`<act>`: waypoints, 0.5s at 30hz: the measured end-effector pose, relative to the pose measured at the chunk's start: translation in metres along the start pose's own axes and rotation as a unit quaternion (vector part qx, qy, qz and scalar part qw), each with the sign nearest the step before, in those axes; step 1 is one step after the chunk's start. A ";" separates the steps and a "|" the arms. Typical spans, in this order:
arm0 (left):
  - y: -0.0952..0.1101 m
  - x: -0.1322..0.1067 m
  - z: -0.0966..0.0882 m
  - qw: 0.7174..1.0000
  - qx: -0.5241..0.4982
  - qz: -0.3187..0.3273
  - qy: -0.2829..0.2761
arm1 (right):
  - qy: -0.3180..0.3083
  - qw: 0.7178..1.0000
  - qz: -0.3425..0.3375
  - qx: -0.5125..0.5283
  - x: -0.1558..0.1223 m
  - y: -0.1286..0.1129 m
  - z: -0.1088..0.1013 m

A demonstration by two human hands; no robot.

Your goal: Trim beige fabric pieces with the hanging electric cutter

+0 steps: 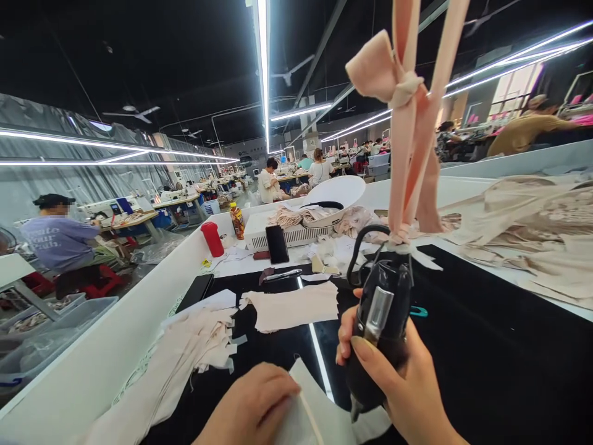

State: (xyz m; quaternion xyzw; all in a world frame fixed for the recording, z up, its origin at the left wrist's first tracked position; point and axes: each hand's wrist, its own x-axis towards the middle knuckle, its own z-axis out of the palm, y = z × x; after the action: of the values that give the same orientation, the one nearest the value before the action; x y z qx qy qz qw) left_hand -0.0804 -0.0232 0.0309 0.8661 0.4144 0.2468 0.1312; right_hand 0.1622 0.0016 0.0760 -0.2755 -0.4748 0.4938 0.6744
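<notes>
My right hand (393, 371) is closed around a black hand-held tool (382, 315) with a metal lever and a narrow nozzle pointing down. The tool hangs from knotted pink fabric strips (407, 142), and a black cable loops from its top. Below it lies a whitish sheet-like piece (308, 395) with a thin cream strip along it. My left hand (254, 402) is at that piece's left edge, fingers curled and pressed together on it; its fingertips are partly hidden. The nozzle tip is just above or at the piece's right part; contact is unclear.
A beige fabric piece (291, 307) lies on the black tabletop (486, 346). Stacked fabric pieces (185, 352) are at left; more fabric (532, 228) is heaped at right. Behind are a phone (277, 244), a red cup (212, 239), and a bottle (236, 220). Several people sit farther off.
</notes>
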 end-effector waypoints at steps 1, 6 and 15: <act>-0.004 0.005 0.000 0.999 0.014 -0.049 0.016 | 0.010 1.000 0.006 0.005 -0.001 -0.001 0.001; -0.020 0.035 0.006 0.985 0.077 -0.152 0.031 | 0.026 1.000 0.003 0.016 -0.004 -0.005 0.005; -0.032 0.041 0.019 0.987 0.129 -0.092 0.020 | 0.042 0.999 0.006 -0.009 -0.004 -0.010 -0.001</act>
State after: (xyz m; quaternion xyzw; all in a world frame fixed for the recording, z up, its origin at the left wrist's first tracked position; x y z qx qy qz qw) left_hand -0.0692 0.0287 0.0140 0.8288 0.5233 0.1954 0.0317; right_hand 0.1664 -0.0057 0.0822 -0.3053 -0.4491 0.4816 0.6878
